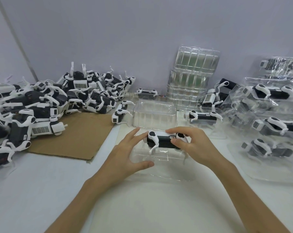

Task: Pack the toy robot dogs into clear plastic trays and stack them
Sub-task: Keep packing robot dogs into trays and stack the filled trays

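A black-and-white toy robot dog (162, 140) lies on its side in a clear plastic tray (161, 169) at the table's middle. My right hand (191, 145) grips the dog's right end, thumb on its black body and fingers over its white top. My left hand (125, 153) rests with fingers spread, fingertips touching the dog's left end and the thumb on the tray. A big heap of loose robot dogs (46, 105) fills the left side. Packed trays with dogs (270, 121) are stacked on the right.
A brown cardboard sheet (75, 138) lies left of the hands. An upturned clear tray (154, 113) sits just behind the dog, and a tall stack of empty trays (191, 78) leans by the wall. Single dogs (120, 113) and another dog (203, 116) lie nearby.
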`<control>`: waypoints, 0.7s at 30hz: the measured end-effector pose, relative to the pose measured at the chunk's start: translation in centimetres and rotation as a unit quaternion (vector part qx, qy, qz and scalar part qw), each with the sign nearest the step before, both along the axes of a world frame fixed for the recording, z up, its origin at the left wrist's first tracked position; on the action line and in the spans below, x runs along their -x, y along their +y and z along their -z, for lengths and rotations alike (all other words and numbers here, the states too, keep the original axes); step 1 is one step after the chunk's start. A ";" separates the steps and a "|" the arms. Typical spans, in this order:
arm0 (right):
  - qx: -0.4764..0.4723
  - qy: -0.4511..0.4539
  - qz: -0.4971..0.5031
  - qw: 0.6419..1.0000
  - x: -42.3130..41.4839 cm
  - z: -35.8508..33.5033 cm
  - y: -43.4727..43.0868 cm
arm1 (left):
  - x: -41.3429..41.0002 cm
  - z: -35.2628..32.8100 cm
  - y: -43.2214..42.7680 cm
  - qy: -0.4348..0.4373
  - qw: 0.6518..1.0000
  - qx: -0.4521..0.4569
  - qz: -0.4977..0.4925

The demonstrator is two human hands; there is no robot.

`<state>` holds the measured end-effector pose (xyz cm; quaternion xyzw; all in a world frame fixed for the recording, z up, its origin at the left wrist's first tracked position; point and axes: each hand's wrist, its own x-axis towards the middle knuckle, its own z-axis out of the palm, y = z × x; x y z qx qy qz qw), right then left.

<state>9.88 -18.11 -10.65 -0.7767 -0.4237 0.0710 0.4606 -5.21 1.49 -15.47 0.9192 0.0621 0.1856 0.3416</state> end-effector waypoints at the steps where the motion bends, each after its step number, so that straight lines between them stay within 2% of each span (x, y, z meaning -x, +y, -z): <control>1: 0.001 0.001 0.000 1.000 0.0 0.0 0.0 | 0.0 0.0 0.0 0.000 1.000 0.000 -0.001; 13: 0.043 0.007 0.005 0.999 -0.4 0.5 0.1 | -0.3 0.4 0.0 -0.020 1.000 0.011 -0.014; 21: 0.076 -0.021 0.031 0.996 0.0 0.5 0.4 | -0.3 0.4 0.0 -0.023 0.999 0.002 -0.025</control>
